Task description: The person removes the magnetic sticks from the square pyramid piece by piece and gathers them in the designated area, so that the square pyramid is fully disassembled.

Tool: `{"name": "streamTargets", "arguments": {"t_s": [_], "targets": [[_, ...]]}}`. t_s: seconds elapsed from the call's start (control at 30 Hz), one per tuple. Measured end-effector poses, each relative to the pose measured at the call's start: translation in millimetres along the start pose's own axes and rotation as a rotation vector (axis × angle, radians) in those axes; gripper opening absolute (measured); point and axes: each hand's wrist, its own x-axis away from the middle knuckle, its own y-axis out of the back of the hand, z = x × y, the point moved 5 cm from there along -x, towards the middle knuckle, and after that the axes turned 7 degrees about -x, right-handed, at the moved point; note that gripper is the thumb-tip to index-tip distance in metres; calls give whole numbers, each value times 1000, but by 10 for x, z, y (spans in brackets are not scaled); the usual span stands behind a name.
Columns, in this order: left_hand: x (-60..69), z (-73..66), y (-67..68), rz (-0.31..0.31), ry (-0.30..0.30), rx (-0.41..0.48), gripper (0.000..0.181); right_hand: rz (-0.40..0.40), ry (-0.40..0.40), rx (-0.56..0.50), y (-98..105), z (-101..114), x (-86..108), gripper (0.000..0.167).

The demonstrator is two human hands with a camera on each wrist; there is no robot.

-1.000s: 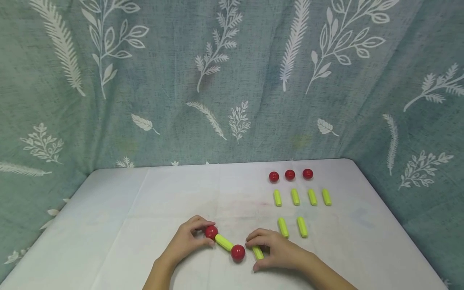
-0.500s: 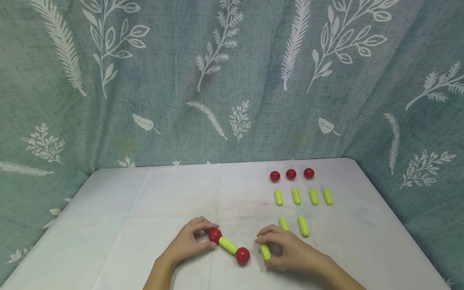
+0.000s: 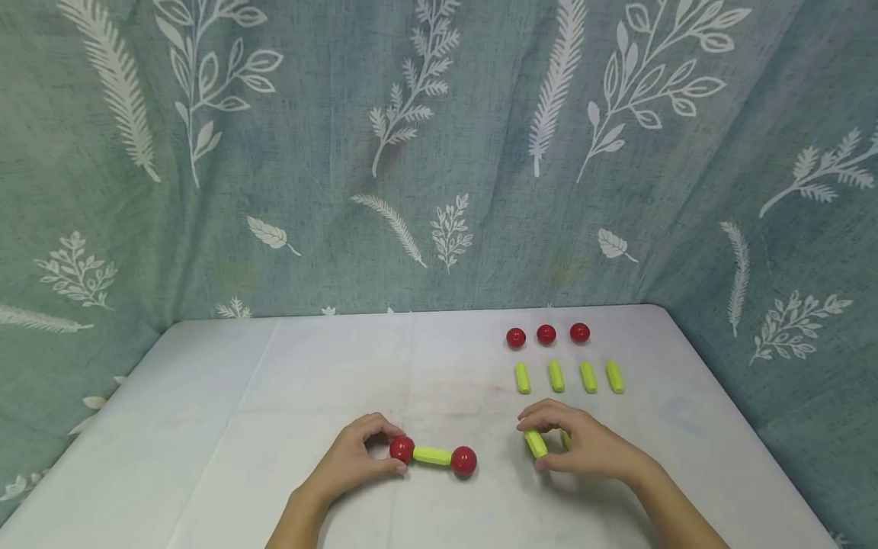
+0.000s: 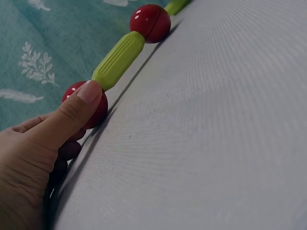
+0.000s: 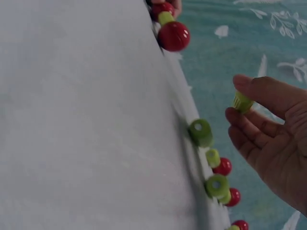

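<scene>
My left hand pinches a red ball between thumb and fingers, left of the table's middle. A yellow-green ridged rod joins that ball to a second red ball, making a dumbbell shape that lies nearly level across the view. To the right, my right hand pinches a loose yellow-green rod. The right wrist view has this rod held off the table between thumb and fingertips. Another rod on the table shows partly behind my right fingers.
Beyond my right hand, several yellow-green rods lie in a row. Behind them, three red balls are lined up near the far edge of the white table. A green leaf-patterned cloth hangs behind.
My right hand has moved right and away from me, carrying its rod. The dumbbell piece has swung from slanting to nearly level, its left ball still in my left hand.
</scene>
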Motion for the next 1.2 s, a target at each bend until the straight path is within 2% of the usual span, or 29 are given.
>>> {"name": "streamTargets", "arguments": {"t_s": [0.1,0.33,0.43,0.63,0.73,0.9,1.2], "targets": [[-7,-17,0,-8,5,3,40,-26,-13,-28,115,-40,34,40],[45,25,-37,-11,38,32,39,-70,40,-77,303,-174,119,43],[51,41,-41,-18,39,35,40,-105,2,-48,396,-254,170,47],[18,30,-38,-25,10,23,42,-229,-105,-10,600,-453,326,50],[12,17,-33,-26,-7,22,42,-252,-106,-3,649,-519,393,49],[17,18,-26,-27,-13,4,43,-244,-83,-18,693,-576,467,49],[-7,6,-16,-27,28,-44,42,-166,-194,-42,672,-712,517,58]]}}
